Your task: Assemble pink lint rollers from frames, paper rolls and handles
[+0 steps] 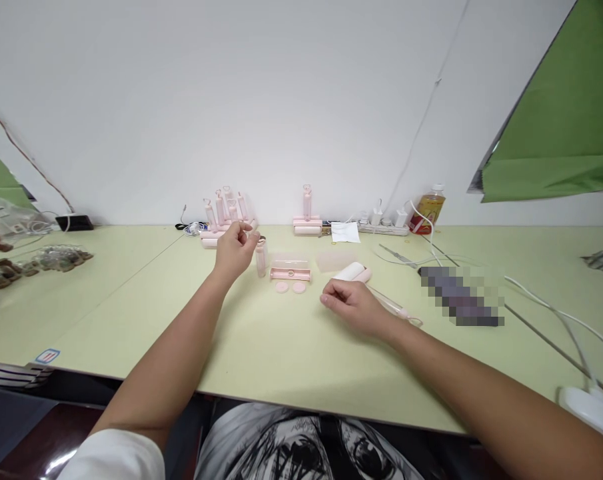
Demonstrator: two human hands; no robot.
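"How does the small tube (261, 260) look?"
"Clear and pale pink, upright near frame centre. The left hand (235, 248) curls by its top; grip unclear."
"Right hand (354, 303)?"
"Loosely curled beside the white-and-pink roller (351, 272); can't tell if holding anything."

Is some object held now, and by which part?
It cannot be told: the left hand is at the top of an upright pink tube; the right hand shows nothing held.

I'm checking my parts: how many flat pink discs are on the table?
2. The left disc and the right disc lie side by side, just in front of the open pink case. Any under the right hand would be hidden.
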